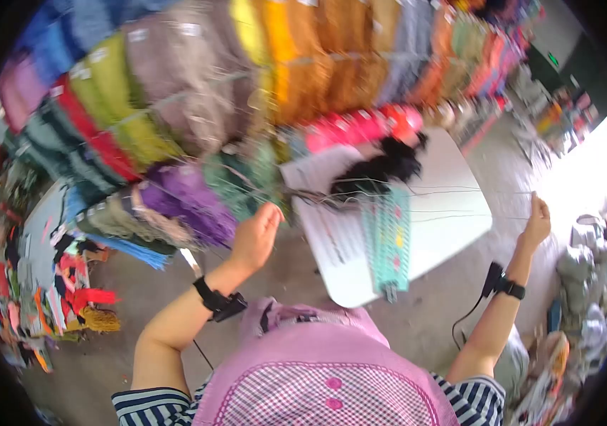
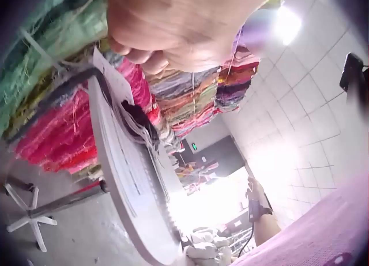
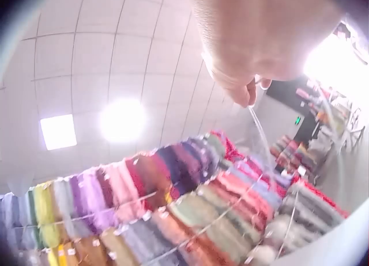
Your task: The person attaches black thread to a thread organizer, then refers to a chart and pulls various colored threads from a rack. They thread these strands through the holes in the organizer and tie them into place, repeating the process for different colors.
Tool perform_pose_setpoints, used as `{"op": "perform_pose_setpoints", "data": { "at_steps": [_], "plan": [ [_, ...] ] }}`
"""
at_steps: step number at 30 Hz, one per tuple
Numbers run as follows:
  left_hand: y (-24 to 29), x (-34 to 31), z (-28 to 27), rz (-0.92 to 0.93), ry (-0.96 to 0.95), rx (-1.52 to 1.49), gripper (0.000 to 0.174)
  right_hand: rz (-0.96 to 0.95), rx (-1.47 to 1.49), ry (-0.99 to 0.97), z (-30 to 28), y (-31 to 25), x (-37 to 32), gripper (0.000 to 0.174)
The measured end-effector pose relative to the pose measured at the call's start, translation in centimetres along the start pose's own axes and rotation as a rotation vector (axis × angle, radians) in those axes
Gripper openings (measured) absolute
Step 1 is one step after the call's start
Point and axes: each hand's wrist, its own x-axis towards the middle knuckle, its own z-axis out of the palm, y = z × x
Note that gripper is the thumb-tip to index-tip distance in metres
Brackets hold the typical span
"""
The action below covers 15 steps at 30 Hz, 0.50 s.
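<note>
My right hand (image 1: 536,224) is held out to the far right, its fingertips pinching the ends of thin pale threads (image 3: 258,125). In the head view these threads (image 1: 452,190) stretch leftward above the white table. They run toward a black hank of yarn (image 1: 381,170) and a grey strand beside it. My left hand (image 1: 257,234) is raised near the table's left edge, fingers curled in. Whether it grips a thread I cannot tell, as the fingers hide its palm. Under the threads, a turquoise patterned strip (image 1: 392,238) lies across the table, with a clip (image 1: 389,291) at its near end.
Printed sheets (image 1: 335,238) lie on the white table (image 1: 452,163). Behind it hang dense rows of coloured yarn hanks (image 1: 332,50). At the left stands another table (image 1: 37,220) with scraps of yarn. Pale bundles (image 1: 580,263) are piled on the floor at right.
</note>
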Motion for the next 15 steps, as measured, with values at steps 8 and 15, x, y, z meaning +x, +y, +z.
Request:
{"op": "perform_pose_setpoints", "data": {
  "at_steps": [8, 15],
  "plan": [
    [4.0, 3.0, 12.3, -0.334, -0.272, -0.645, 0.022, 0.099, 0.343, -0.035, -3.8, 6.4, 7.0, 0.013],
    [2.5, 4.4, 14.9, -0.430, -0.171, -0.505, 0.025, -0.064, 0.360, -0.941, 9.1, -4.2, -16.7, 0.017]
  ]
}}
